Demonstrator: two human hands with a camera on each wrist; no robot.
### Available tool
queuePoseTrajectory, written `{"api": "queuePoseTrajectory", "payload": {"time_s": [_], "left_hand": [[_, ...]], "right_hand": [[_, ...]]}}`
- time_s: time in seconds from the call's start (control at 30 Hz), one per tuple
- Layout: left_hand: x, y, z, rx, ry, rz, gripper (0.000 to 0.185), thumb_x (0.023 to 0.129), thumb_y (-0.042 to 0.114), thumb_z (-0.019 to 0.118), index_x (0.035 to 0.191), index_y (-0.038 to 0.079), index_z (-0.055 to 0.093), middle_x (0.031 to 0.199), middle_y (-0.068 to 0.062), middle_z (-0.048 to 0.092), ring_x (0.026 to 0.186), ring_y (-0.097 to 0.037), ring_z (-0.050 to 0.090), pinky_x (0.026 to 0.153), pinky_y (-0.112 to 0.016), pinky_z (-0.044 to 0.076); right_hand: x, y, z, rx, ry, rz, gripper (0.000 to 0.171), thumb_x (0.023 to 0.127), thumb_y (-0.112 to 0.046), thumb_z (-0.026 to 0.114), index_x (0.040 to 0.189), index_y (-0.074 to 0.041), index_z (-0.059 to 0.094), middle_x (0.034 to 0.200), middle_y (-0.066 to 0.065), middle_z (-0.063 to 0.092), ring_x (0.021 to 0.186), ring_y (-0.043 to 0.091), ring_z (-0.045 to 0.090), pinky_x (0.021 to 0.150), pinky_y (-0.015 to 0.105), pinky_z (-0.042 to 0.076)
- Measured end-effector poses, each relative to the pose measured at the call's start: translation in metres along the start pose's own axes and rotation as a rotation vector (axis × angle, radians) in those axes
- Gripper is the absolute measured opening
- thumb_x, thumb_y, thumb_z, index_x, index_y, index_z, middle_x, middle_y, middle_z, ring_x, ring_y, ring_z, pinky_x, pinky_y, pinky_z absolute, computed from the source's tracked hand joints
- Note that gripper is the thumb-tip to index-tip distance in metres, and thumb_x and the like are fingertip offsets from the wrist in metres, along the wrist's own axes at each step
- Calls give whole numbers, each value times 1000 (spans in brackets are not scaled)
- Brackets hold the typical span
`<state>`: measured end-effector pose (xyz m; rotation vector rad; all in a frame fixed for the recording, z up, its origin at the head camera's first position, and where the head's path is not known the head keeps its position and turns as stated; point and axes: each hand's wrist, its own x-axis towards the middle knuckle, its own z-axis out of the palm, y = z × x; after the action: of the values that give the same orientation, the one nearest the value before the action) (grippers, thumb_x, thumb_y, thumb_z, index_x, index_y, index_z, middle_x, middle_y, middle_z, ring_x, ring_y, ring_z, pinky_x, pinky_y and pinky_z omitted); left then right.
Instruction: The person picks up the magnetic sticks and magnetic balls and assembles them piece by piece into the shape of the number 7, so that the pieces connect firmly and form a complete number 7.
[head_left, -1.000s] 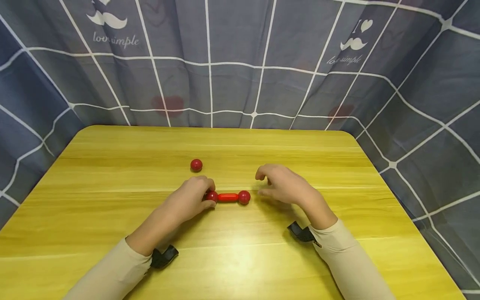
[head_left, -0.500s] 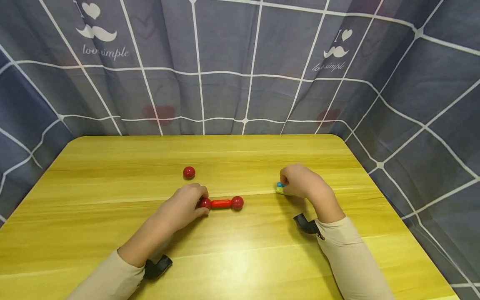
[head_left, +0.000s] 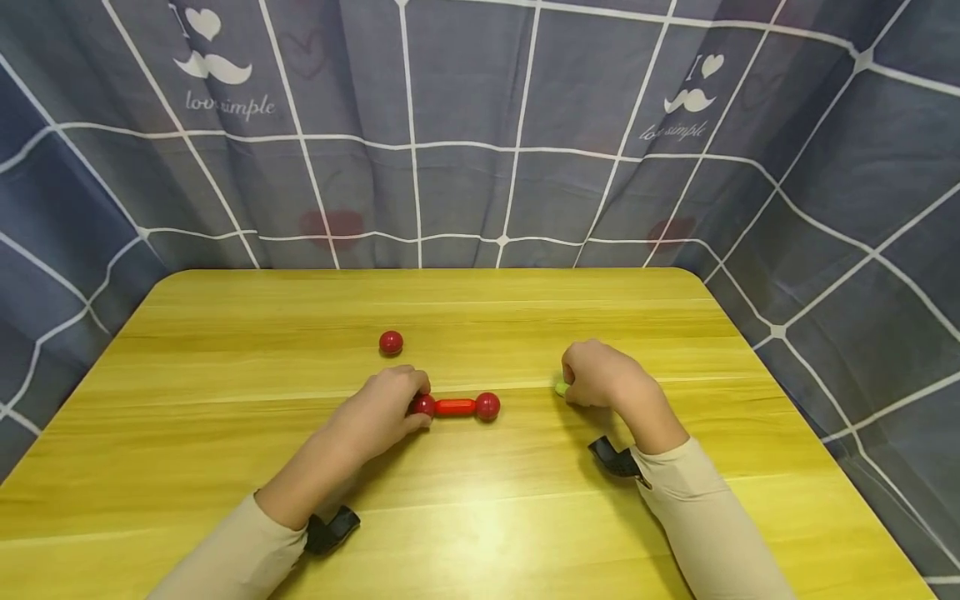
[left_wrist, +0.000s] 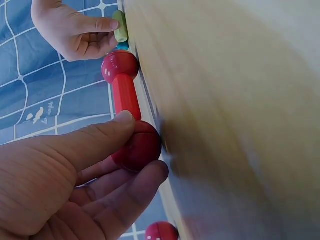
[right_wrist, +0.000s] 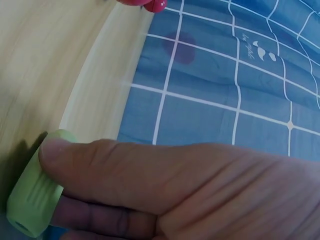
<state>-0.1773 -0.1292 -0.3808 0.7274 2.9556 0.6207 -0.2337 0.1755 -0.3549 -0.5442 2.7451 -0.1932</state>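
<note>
Loose red ball [head_left: 391,342] toward the table's [head_left: 225,467] far edge, red dumbbell [head_left: 455,407] pinched at one ball by left hand [head_left: 382,412], green piece [head_left: 561,387], perhaps blue-backed, gripped by right hand [head_left: 603,377].

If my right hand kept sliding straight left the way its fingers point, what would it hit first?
Probably the right-end red ball of the red rod-and-ball piece; the right hand, pinching a light green stick, faces it across bare wooden table.

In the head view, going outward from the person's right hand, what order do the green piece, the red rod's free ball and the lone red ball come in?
1. green piece, pinched in the right hand.
2. free ball, to its left on the rod's end.
3. lone red ball, farther left and back.
</note>
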Motion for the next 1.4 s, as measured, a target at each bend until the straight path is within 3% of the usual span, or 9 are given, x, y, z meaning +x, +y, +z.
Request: {"api": "queuePoseTrajectory", "payload": {"time_s": [0.1, 0.3, 0.77, 1.17, 1.4], "left_hand": [[0, 1, 0, 1, -1, -8, 23, 79, 14, 82, 88, 5, 63, 77, 0, 51, 67, -14, 47, 60, -28, 43], [0, 1, -1, 0, -5, -13, 23, 80, 14, 82, 88, 5, 63, 77, -1, 51, 67, -14, 47, 60, -28, 43], [-3, 1, 1, -17, -4, -11, 23, 79, 14, 83, 86, 4, 63, 77, -1, 52, 67, -14, 47, 60, -28, 42], [0, 1, 2, 2, 21, 24, 23, 79, 14, 82, 87, 4, 64, 77, -1, 53, 68, -13, 47, 60, -27, 43], [-1, 1, 2, -1, 24, 24, 23, 79, 14, 83, 88, 3, 64, 77, -1, 54, 68, -13, 47, 60, -27, 43]], "right_hand": [[0, -2, 0, 10, -30, -6, 18, 80, -10, 75, 71, -10, 59, 67, 1, 51, 60, 15, 46, 58, 30, 38], [0, -7, 3, 2, -45, -32, 20, 81, -14, 75, 72, -11, 58, 68, 0, 52, 61, 15, 47, 58, 30, 39], [-4, -29, 16, 36, -72, -78, 33, 80, -12, 68, 60, -15, 42, 54, -6, 27, 49, 10, 26, 50, 27, 24], [-6, -46, 22, 82, -72, -143, 36, 82, -17, 68, 57, -15, 41, 51, -7, 26, 46, 9, 28, 48, 25, 27], [-3, -54, 30, 240, -81, -187, 38, 80, -18, 69, 55, -18, 40, 50, -9, 26, 46, 8, 26, 47, 25, 24]]}}
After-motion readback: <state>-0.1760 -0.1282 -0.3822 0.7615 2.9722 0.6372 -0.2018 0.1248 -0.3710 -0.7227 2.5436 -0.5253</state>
